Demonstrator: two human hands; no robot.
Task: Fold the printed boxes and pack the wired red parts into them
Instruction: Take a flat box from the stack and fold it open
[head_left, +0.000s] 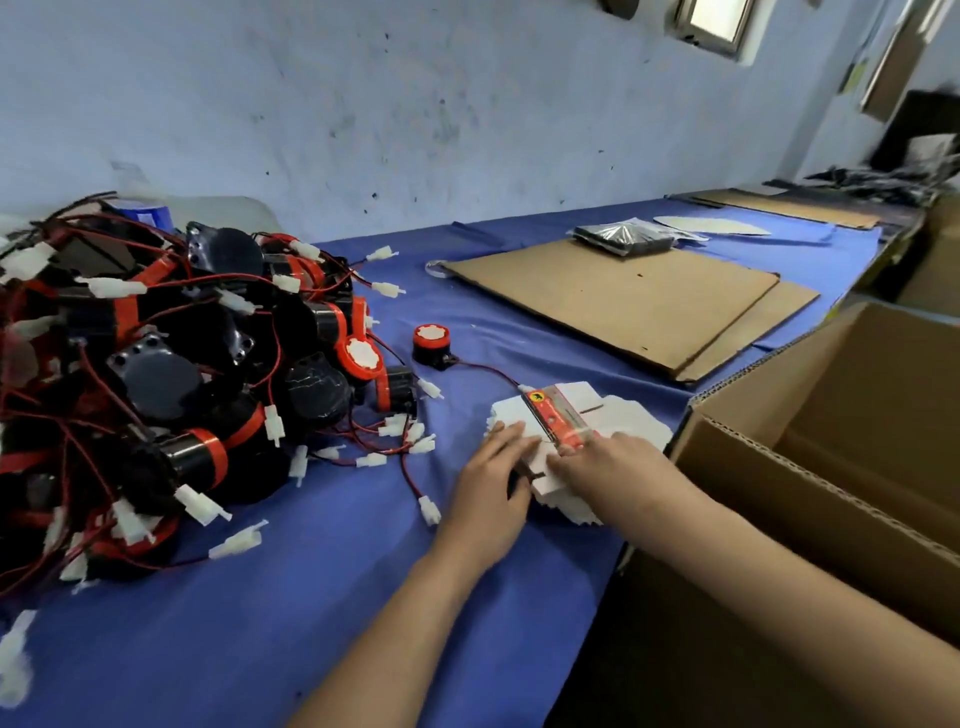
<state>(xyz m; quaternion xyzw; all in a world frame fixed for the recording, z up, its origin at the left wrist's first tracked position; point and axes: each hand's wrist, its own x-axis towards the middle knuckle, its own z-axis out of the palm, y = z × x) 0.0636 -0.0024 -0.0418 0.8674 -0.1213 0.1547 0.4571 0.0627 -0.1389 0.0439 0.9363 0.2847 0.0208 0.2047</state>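
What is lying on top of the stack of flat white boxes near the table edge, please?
A flat box with a red printed side lies on the stack. The left hand and right hand rest on it. Its lower end is hidden beneath them.

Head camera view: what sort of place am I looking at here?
Probably a small workshop packing bench: a heap of wired red parts on a blue-covered table, a stack of flat printed boxes, and an open cardboard carton alongside.

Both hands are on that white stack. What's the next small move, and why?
Likely lift the top printed blank off the white stack to fold it: left hand and right hand rest on it, it lies flat, a wired red part waits nearby.
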